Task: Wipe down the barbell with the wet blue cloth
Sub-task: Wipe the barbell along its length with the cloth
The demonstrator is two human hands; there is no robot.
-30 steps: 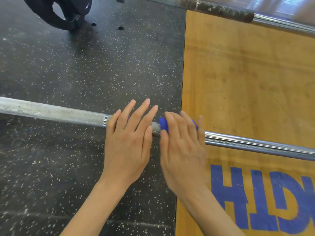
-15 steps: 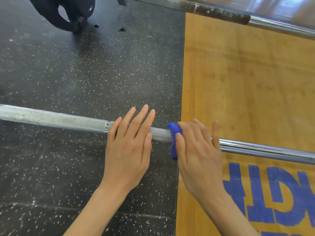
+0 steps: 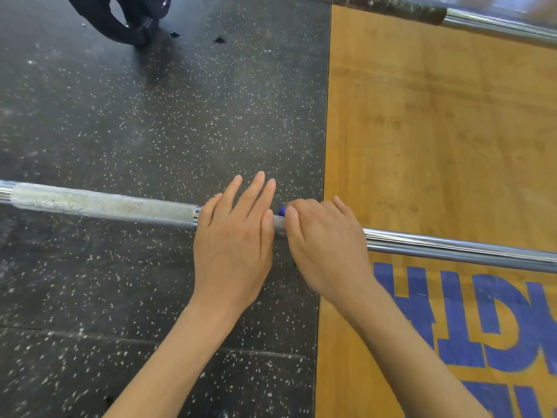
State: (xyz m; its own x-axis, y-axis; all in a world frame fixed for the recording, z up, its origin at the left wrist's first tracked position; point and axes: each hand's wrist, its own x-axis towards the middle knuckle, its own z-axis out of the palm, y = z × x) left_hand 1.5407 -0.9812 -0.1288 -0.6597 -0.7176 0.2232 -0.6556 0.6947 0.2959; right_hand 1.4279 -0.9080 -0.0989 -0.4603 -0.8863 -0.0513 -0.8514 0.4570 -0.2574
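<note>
- Our left hand lies flat on the barbell, fingers straight, steadying it on the floor.
- Our right hand curls over the bar and holds the blue cloth; only a sliver of the cloth shows, just beside the left hand.
- The barbell spans the black rubber floor and the wooden platform.
- Risk, as we judge it: the bar could roll under flat-palm pressure, or the bunched cloth could snag on the knurling and skip patches.
- Blue lettering on the platform reads upside down and partly cut off; we cannot read the whole word.
</note>
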